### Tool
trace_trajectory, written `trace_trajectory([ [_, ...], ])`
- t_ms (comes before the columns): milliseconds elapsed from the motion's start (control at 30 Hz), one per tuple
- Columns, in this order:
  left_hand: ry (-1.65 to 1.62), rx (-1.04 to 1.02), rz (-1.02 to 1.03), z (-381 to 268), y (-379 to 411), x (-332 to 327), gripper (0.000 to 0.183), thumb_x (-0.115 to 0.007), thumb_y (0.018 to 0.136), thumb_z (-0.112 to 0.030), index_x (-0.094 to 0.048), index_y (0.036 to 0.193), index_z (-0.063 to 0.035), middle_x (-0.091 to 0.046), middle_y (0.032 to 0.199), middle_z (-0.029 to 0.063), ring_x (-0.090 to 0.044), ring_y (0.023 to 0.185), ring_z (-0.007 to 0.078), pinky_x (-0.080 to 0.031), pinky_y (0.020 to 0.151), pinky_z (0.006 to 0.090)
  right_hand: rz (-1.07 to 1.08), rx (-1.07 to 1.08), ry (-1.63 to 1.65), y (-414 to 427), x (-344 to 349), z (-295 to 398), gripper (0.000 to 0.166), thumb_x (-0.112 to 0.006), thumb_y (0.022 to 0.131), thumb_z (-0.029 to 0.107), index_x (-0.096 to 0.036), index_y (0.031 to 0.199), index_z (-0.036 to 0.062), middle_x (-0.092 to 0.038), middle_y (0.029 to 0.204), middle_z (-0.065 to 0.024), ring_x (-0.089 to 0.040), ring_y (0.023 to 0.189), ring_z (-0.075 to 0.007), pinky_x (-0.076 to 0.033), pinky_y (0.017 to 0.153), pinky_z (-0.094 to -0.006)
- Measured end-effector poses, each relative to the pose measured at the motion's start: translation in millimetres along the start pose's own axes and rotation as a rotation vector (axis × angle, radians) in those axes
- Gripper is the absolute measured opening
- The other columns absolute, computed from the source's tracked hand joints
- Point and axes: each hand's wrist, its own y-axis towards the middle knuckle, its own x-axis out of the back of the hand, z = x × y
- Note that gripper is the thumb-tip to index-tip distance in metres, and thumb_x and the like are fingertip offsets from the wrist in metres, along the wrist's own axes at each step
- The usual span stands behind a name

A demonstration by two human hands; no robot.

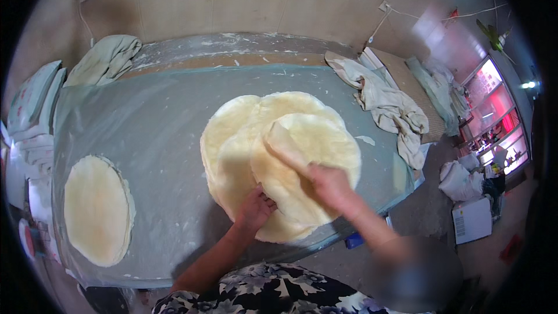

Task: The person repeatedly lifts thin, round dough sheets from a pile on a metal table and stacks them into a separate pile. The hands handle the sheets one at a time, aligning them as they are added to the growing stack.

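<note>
A broad pile of overlapping thin round flatbreads (pixel 235 139) lies on the grey plastic-covered table (pixel 165 139) in front of me. My right hand (pixel 329 183) grips the edge of the top round, which is lifted and folded back on itself. At the near left of the same round, my left hand (pixel 257 209) touches its edge with fingertips partly beneath it; whether they pinch it is hidden. A smaller, neat stack of oval-looking flatbreads (pixel 98 211) sits at the table's left end, apart from both hands.
Crumpled cloths lie at the back left (pixel 104 59) and on the right edge (pixel 388 104), beside a corrugated board (pixel 414 91). Filled white sacks (pixel 35 100) stand left of the table. A white box (pixel 472 221) and bags are on the floor at right.
</note>
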Motion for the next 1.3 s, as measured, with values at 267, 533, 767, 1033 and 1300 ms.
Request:
trace_trajectory([
  [267,0.039,-0.057,0.112,-14,9,32,0.03,-0.045,0.093,-0.026,-0.053,0.116,-0.0079,-0.064,0.105,0.0054,-0.062,0.089,0.0196,-0.049,0.084,0.0369,-0.045,0.015,0.101,-4,-49,36,0.012,-0.053,0.076,0.006,-0.056,0.087,0.0064,-0.061,0.071,-0.0139,-0.061,0.066,-0.0317,-0.048,0.058,-0.0424],
  [533,0.314,-0.026,-0.012,-30,5,11,0.03,-0.045,0.083,-0.005,-0.055,0.111,-0.0081,-0.061,0.091,0.0019,-0.061,0.083,0.0173,-0.052,0.077,0.0353,0.033,-0.05,0.242,3,-31,29,0.012,-0.054,0.076,0.007,-0.056,0.088,0.0058,-0.06,0.076,-0.0157,-0.06,0.071,-0.0357,-0.047,0.062,-0.0427],
  [767,0.492,-0.076,-0.153,-35,-4,-31,0.04,-0.044,0.079,-0.001,-0.054,0.117,-0.0052,-0.06,0.093,0.0018,-0.06,0.081,0.0145,-0.053,0.073,0.031,0.07,-0.009,0.149,2,-41,34,0.016,-0.054,0.074,0.007,-0.056,0.09,0.0048,-0.061,0.078,-0.0167,-0.061,0.073,-0.0352,-0.047,0.062,-0.0442],
  [1033,0.537,-0.177,-0.058,-31,5,-35,0.039,-0.045,0.081,-0.001,-0.053,0.119,-0.0021,-0.062,0.101,0.0042,-0.061,0.084,0.0149,-0.051,0.076,0.0285,0.067,-0.005,0.231,5,-36,39,0.018,-0.055,0.074,0.009,-0.055,0.091,0.0019,-0.059,0.082,-0.0186,-0.059,0.079,-0.0377,-0.046,0.067,-0.0454],
  [1300,0.527,-0.208,-0.009,-26,6,-43,0.045,-0.042,0.077,0.004,-0.05,0.122,0.0003,-0.061,0.107,0.0114,-0.062,0.093,0.0207,-0.052,0.079,0.0332,0.12,-0.047,0.356,23,-20,58,0.041,-0.063,0.075,0.025,-0.049,0.105,-0.0007,-0.059,0.09,-0.0219,-0.057,0.089,-0.0392,-0.045,0.076,-0.0456],
])
